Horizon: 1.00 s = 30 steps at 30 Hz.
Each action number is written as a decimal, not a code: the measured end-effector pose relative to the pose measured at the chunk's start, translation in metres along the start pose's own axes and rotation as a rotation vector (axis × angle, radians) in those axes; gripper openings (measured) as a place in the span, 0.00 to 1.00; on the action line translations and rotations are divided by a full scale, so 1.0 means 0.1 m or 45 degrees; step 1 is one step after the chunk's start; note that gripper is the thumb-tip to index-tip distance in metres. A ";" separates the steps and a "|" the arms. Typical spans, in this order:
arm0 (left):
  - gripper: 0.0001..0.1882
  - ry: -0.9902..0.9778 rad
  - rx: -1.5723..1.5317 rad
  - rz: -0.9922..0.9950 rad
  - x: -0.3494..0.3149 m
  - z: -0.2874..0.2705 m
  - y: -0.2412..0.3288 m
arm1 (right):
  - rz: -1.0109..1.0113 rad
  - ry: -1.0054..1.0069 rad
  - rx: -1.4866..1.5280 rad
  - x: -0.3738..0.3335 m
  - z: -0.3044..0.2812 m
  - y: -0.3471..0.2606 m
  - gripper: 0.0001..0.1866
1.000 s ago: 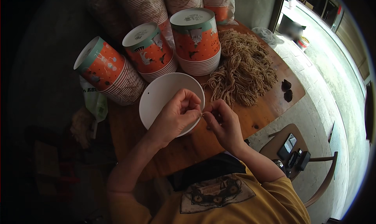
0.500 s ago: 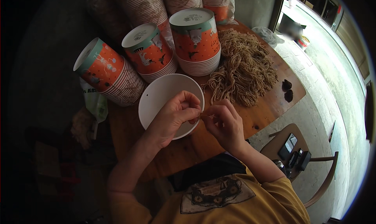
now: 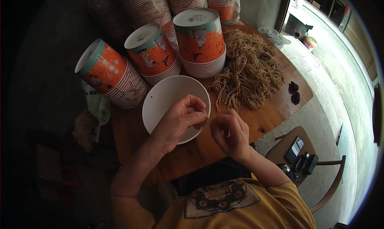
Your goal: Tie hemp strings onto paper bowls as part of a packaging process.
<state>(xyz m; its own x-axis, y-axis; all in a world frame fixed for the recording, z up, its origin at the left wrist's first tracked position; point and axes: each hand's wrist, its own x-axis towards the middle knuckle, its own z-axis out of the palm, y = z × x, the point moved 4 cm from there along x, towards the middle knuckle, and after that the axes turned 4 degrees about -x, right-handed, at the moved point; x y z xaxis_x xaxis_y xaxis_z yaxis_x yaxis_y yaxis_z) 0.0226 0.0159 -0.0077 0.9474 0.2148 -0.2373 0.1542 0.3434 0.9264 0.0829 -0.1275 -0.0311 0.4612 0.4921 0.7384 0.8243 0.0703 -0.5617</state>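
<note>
A white-lined paper bucket lies tilted with its opening toward me, a small hole in its far left wall. My left hand reaches over the opening, its thumb and fingers pinched at the right rim on a bit of tan string. Just right of the rim, my right hand is closed in a pinch, seemingly on the string's thin end; its fingertips are partly hidden. A heap of tan strings lies on the table beyond my right hand.
Stacks of upside-down orange and green buckets stand behind the open one, with plastic-wrapped stacks at the back. Two small dark pieces lie near the right edge of the wooden table. A chair holds a phone.
My right hand has moved slightly down and to the right, away from the left fingertips. More of the tan string shows at the left pinch. The bucket has shifted very slightly.
</note>
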 end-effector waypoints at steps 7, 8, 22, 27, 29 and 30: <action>0.09 -0.011 0.000 0.018 -0.01 0.00 0.00 | 0.393 -0.068 0.285 0.01 0.03 0.07 0.09; 0.09 -0.012 0.000 0.018 -0.01 0.00 0.00 | 0.378 -0.092 0.247 0.04 0.03 0.07 0.08; 0.09 -0.012 0.194 0.103 -0.04 0.00 0.03 | 0.768 -0.216 0.617 0.02 0.09 0.18 0.05; 0.10 -0.024 0.175 0.076 -0.05 0.03 0.04 | 0.840 -0.183 0.736 -0.02 0.12 0.23 0.05; 0.10 -0.016 0.166 0.084 -0.06 0.05 0.05 | 0.867 -0.171 0.728 -0.02 0.12 0.25 0.06; 0.10 -0.016 0.202 0.115 -0.06 0.06 0.05 | 0.868 -0.172 0.728 -0.02 0.12 0.26 0.06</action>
<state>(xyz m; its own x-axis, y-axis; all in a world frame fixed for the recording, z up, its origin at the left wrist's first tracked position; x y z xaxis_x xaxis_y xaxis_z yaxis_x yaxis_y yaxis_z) 0.0190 0.0106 0.0001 0.9626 0.2266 -0.1483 0.1096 0.1748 0.9785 0.0990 -0.1162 -0.0519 0.7180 0.6803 0.1472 0.0801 0.1293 -0.9884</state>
